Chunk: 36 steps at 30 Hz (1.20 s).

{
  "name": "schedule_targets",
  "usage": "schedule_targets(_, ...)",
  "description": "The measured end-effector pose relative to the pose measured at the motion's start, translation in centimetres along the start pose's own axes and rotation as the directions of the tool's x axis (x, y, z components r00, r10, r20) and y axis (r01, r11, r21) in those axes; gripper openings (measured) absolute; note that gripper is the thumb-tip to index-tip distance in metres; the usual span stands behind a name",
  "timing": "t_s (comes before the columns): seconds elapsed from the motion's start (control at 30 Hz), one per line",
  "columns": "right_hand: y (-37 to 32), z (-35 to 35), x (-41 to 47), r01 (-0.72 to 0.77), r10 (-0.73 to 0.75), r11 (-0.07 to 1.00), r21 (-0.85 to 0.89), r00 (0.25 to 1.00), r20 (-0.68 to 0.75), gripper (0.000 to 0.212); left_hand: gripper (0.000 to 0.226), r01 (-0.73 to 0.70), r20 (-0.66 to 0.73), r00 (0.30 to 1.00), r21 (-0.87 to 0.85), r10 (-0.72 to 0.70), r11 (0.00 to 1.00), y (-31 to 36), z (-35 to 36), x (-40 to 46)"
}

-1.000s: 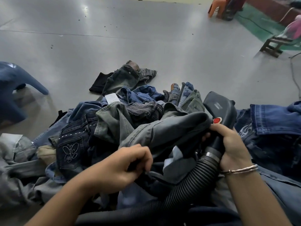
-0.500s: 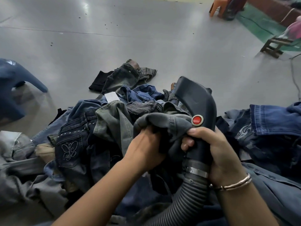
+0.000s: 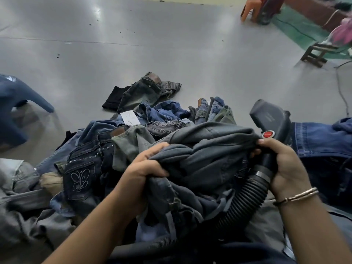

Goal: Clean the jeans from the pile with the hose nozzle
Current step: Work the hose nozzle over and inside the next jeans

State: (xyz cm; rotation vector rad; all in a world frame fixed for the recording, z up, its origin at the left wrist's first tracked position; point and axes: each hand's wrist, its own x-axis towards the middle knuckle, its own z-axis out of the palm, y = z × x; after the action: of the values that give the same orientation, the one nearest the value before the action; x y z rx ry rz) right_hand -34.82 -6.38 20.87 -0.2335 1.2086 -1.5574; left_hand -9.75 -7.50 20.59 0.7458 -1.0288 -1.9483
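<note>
A dark grey pair of jeans (image 3: pixel 207 149) is bunched up between my two hands above the pile of jeans (image 3: pixel 106 149) on the floor. My left hand (image 3: pixel 144 170) is clenched on the left side of that grey pair. My right hand (image 3: pixel 283 164) grips the handle of the black hose nozzle (image 3: pixel 270 119), which has a red button and points up and away. The thumb of my right hand also pinches the right edge of the grey jeans against the handle. A ribbed black hose (image 3: pixel 242 202) runs down from the nozzle under the cloth.
A blue plastic stool (image 3: pixel 17 103) stands at the left. Separate dark jeans (image 3: pixel 144 90) lie on the grey floor beyond the pile. More blue denim (image 3: pixel 322 138) lies at the right. An orange chair (image 3: pixel 251 8), a small wooden stool (image 3: pixel 316 54) and a cable are far right.
The nozzle has swung from the middle back to the right. My hands have moved apart, spreading the grey jeans wider between them; my left hand has dropped lower and to the left.
</note>
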Motion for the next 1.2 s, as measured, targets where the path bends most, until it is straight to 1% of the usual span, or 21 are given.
schedule_targets(0.03, 0.2, 0.0, 0.1, -0.012, 0.012, 1.000, 0.000, 1.000, -0.009, 0.021, 0.050, -0.033, -0.001, 0.999, -0.064, 0.033, 0.997, 0.3, 0.0, -0.5)
schedule_targets(0.1, 0.7, 0.1, -0.1, -0.018, 0.018, 1.000, -0.019, 1.000, 0.002, 0.017, 0.050, -0.087, 0.007, 0.996, -0.136, 0.089, 0.987, 0.9, -0.4, -0.9)
schedule_targets(0.17, 1.4, 0.3, -0.4, 0.024, -0.022, 0.995, -0.093, 1.000, 0.020, 0.013, 0.046, -0.100, -0.034, 0.995, -0.111, 0.097, 0.989, 1.0, -0.9, -0.7)
schedule_targets(0.23, 1.8, 0.8, -0.8, 0.124, -0.118, 0.977, -0.172, 0.992, 0.046, 0.021, 0.037, -0.080, -0.152, 0.986, -0.045, 0.073, 0.996, 0.5, -1.4, 0.0)
schedule_targets(0.3, 1.8, 1.4, -1.4, 0.217, -0.207, 0.955, -0.201, 0.976, 0.073, 0.030, 0.035, -0.072, -0.281, 0.957, -0.004, 0.068, 0.997, -0.2, -1.6, 0.7)
schedule_targets(0.37, 2.0, 1.8, -2.2, 0.258, -0.244, 0.939, -0.226, 0.966, 0.091, 0.043, 0.034, -0.111, -0.341, 0.935, -0.013, 0.100, 0.994, -0.6, -1.3, 1.2)
schedule_targets(0.43, 2.7, 2.4, -3.3, 0.251, -0.221, 0.931, -0.265, 0.965, 0.138, 0.052, 0.028, -0.147, -0.325, 0.936, -0.009, 0.137, 0.989, -1.1, -0.6, 1.4)
schedule_targets(0.5, 3.9, 3.4, -4.2, 0.227, -0.178, 0.934, -0.274, 0.965, 0.194, 0.056, 0.020, -0.163, -0.271, 0.946, 0.066, 0.175, 0.984, -1.6, 0.3, 1.5)
schedule_targets(0.6, 5.7, 4.5, -4.7, 0.193, -0.132, 0.936, -0.295, 0.968, 0.214, 0.062, 0.014, -0.157, -0.179, 0.968, 0.128, 0.179, 0.979, -2.2, 1.2, 1.3)
schedule_targets(0.67, 5.8, 4.6, -4.4, 0.181, -0.125, 0.941, -0.287, 0.971, 0.202, 0.058, 0.012, -0.114, -0.164, 0.978, 0.085, 0.127, 0.990, -1.9, 1.1, 1.3)
schedule_targets(0.73, 5.5, 4.3, -4.1, 0.178, -0.123, 0.945, -0.276, 0.971, 0.207, 0.055, 0.010, -0.061, -0.151, 0.987, -0.029, 0.056, 0.998, -1.6, 0.9, 1.2)
schedule_targets(0.8, 5.2, 4.2, -4.2, 0.184, -0.123, 0.948, -0.261, 0.964, 0.235, 0.060, 0.008, -0.025, -0.129, 0.992, -0.156, 0.005, 0.987, -1.6, 0.7, 1.1)
schedule_targets(0.9, 5.3, 4.2, -4.5, 0.195, -0.132, 0.951, -0.241, 0.958, 0.253, 0.070, 0.013, -0.005, -0.132, 0.991, -0.274, -0.033, 0.962, -1.6, 0.5, 1.1)
schedule_targets(0.93, 5.4, 4.1, -4.6, 0.195, -0.130, 0.948, -0.253, 0.959, 0.253, 0.070, 0.018, -0.001, -0.147, 0.988, -0.300, -0.045, 0.954, -1.6, 0.5, 1.1)
schedule_targets(1.0, 5.5, 4.1, -4.7, 0.192, -0.122, 0.942, -0.275, 0.960, 0.251, 0.071, 0.039, 0.009, -0.166, 0.984, -0.326, -0.066, 0.945, -1.5, 0.4, 1.0)
schedule_targets(1.1, 5.4, 3.8, -4.6, 0.202, -0.131, 0.939, -0.279, 0.959, 0.252, 0.075, 0.050, 0.020, -0.216, 0.973, -0.249, -0.076, 0.968, -1.2, 0.3, 1.3)
schedule_targets(1.2, 4.9, 3.7, -4.3, 0.220, -0.159, 0.939, -0.263, 0.959, 0.236, 0.075, 0.075, 0.070, -0.327, 0.934, -0.220, -0.142, 0.973, -0.8, -0.1, 1.8)
